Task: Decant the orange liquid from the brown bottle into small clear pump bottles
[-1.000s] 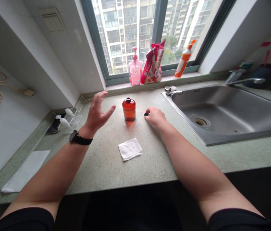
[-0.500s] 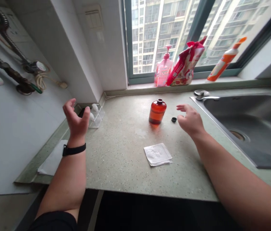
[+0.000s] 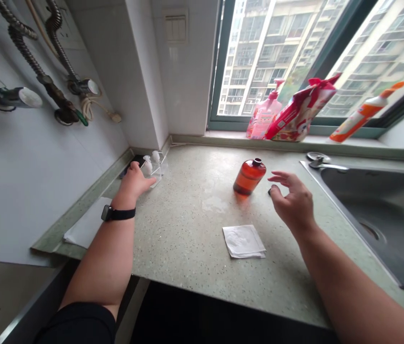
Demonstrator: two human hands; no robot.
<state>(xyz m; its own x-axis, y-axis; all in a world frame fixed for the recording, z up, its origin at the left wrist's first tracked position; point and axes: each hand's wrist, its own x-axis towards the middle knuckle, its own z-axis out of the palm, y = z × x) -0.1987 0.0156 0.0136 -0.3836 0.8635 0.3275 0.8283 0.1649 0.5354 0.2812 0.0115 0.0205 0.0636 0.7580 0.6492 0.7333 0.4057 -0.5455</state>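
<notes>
Looks like glossy plastic for bottle [image 3: 248,178], matt paper for napkin [image 3: 243,241], smooth stone for table [image 3: 180,229], satin metal for sink [image 3: 384,193].

2 white pump tops [image 3: 155,156] by the left fingers [image 3: 150,182], 1 amber bottle [image 3: 248,178] + 1 mostly hidden cap [image 3: 269,192] near the right fingers [image 3: 277,197], 1 folded tissue [image 3: 244,241], and way past 'em 1 pink pump bottle [image 3: 262,118], 1 red bag [image 3: 303,111], 1 orange-white bottle [image 3: 359,117].
</notes>
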